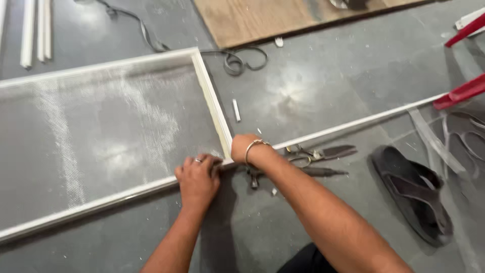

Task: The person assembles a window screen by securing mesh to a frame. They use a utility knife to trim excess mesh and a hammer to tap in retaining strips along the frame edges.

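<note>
While my left hand [198, 178] presses flat, fingers curled onto the near rail of the white mesh screen frame [212, 101] lying on the grey floor [313, 91], my right hand [243, 148] clenches the frame's near-right corner; scissors [323, 153] lie just right, a black sandal [414, 194] farther right.

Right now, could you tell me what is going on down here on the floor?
A person is working at the near right corner of a white mesh screen frame lying flat on the grey floor. The left hand presses on the frame's bottom rail, and the right hand grips the corner itself. Scissors and another hand tool lie just right of the hands, beside a long white strip and a dark sandal.
</note>
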